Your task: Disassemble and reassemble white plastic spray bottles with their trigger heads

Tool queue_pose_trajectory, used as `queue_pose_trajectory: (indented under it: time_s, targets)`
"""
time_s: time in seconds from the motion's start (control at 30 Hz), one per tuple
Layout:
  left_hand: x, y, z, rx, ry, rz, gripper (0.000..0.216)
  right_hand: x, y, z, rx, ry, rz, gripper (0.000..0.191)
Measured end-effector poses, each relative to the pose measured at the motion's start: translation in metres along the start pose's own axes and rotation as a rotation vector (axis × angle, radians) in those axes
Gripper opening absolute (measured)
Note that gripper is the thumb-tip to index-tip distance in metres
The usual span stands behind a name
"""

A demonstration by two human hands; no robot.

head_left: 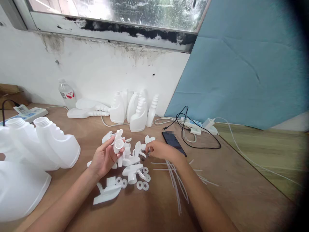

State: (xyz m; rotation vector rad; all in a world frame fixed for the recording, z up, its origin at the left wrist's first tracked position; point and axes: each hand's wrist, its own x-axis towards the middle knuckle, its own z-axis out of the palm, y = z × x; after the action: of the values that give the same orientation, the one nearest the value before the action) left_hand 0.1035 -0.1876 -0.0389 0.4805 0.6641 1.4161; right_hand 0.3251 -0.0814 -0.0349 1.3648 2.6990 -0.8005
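My left hand [103,158] is closed around a white trigger sprayer head [118,145], its round hollow end turned toward me. To the right, my right hand [156,149] has its fingers curled down at the edge of the pile, beside small dark pieces [144,158]; what is between the fingertips is hidden. Several more white sprayer heads [132,170] lie heaped between and below the hands. White ring washers [142,185] are scattered in front of the heap, and one sprayer head [107,194] lies apart nearer me. Thin clear tubes [176,180] lie under my right forearm.
Large white bottles [58,145] crowd the left side. Smaller white bottles [138,116] stand along the wall, with others lying down. A water bottle [67,94] stands behind them. At right are a phone [174,141], black cable [205,147] and power strip [212,129].
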Motion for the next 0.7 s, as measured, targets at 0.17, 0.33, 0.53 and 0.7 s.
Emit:
queue_pose_trajectory:
  time_s: [0.17,0.33,0.53,0.7]
  targets:
    - [-0.001,-0.002,-0.001,0.006,0.013,0.008,0.02,0.002,-0.007,0.008,-0.118,-0.023,-0.08,0.017]
    - [-0.003,-0.004,0.0,0.013,0.007,0.012,0.018,-0.017,-0.023,-0.021,-0.065,0.104,-0.191,0.013]
    - [-0.004,-0.009,0.002,0.015,-0.031,-0.022,0.029,-0.048,-0.054,-0.039,0.706,0.417,-0.466,0.009]
    - [-0.006,-0.011,0.004,0.045,-0.063,-0.044,0.026,-0.052,-0.075,-0.026,0.647,0.505,-0.498,0.008]
